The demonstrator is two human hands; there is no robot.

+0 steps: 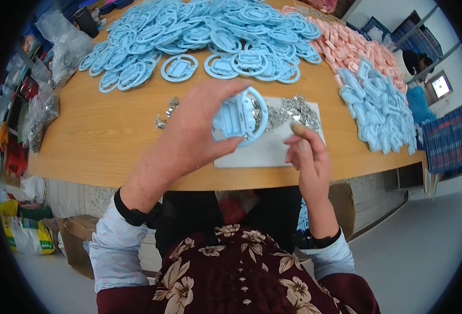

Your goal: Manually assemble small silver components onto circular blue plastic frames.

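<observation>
My left hand (192,123) grips a light-blue plastic ring-shaped part (262,118), like a toy steering wheel, by its rim between thumb and fingers. It is held raised and tilted over the board, and the rectangular recess in its middle faces up. My right hand (313,162) is to the right of it, apart from the part, with its fingers curled and the thumb close to the index finger. Whether something small sits in those fingers is hidden. Beyond it, a heap of small shiny metal pieces (299,111) lies on a white board (262,157).
Many light-blue ring parts (178,68) are heaped across the far side of the table (105,136). Pink plastic parts (351,47) and blue elongated parts (380,110) are piled at the right. Plastic bags (63,44) stand at the left edge. A person (417,65) is in the right background.
</observation>
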